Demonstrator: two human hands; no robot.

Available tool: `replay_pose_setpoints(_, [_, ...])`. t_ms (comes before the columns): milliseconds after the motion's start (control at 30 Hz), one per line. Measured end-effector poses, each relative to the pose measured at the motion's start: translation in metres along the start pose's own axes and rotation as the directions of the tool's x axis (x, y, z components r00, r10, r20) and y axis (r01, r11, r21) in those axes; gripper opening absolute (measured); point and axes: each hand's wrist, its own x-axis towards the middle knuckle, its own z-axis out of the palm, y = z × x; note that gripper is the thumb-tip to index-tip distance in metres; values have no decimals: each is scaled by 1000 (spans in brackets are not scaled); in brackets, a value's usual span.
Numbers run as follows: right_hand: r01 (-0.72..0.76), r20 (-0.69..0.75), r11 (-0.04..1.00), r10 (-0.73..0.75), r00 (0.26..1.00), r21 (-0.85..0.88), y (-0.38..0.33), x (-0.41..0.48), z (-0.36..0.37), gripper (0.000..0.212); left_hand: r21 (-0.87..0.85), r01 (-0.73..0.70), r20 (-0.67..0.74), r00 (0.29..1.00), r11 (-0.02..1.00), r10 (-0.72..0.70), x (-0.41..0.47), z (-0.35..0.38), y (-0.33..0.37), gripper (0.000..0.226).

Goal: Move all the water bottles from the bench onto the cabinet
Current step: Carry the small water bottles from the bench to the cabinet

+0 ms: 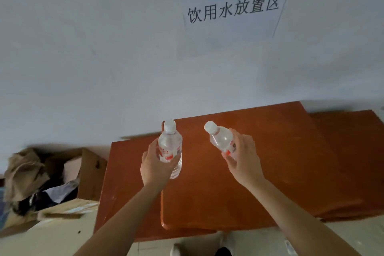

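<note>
Above orange cabinet (259, 172), left hand (154, 167) and right hand (245, 156) fingers each hold water-filled bottles.

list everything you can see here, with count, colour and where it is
water bottles: 2, clear with white caps and red labels; one upright in the left hand, one tilted in the right hand, both above the cabinet
cabinet: 1, reddish-brown wood, centre, against the wall
paper sign: 1, white with black characters, on the wall, upper right
cardboard boxes: several, brown, holding crumpled paper and clutter, on the floor at left
shoe: 1 visible, white, bottom edge
left hand: 1, closed around the upright bottle
right hand: 1, closed around the tilted bottle
</note>
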Motion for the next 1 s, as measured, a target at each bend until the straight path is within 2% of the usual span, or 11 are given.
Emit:
replay_pose_setpoints(67, [-23, 9, 996, 23, 1000, 86, 8, 27, 20, 72, 35, 26, 39, 999, 999, -27, 27, 14, 0, 76])
replay_pose_setpoints(200, [-86, 27, 979, 82, 996, 187, 18, 71, 74, 74, 36, 37, 82, 996, 999, -40, 90, 51, -10, 70])
replay_pose_setpoints(333, [-133, 19, 949, 133, 991, 287, 27, 102, 126, 75, -90, 87, 100, 992, 992, -78, 141, 88, -24, 69])
replay_pose_setpoints(500, [-198, 3, 859, 223, 975, 472, 36, 141, 186, 76, -220, 95, 129, 989, 971, -68, 200, 133, -47, 68])
replay_pose_setpoints(600, [-215, 20, 788, 249, 968, 577, 45, 164, 213, 79, -218, 56, 178, 984, 974, -16, 228, 150, -56, 70])
replay_pose_setpoints(733, [-208, 35, 815, 226, 974, 541, 57, 192, 238, 76, -177, -41, 237, 968, 983, 83, 258, 164, -61, 67])
replay_pose_setpoints(867, [-174, 86, 908, 153, 984, 380, 66, 203, 249, 79, -169, -77, 296, 947, 983, 125, 271, 169, -67, 63])
replay_pose_setpoints(1000, [-197, 112, 942, 172, 979, 272, 65, 200, 249, 81, -162, -80, 306, 944, 984, 127, 272, 171, -72, 62])
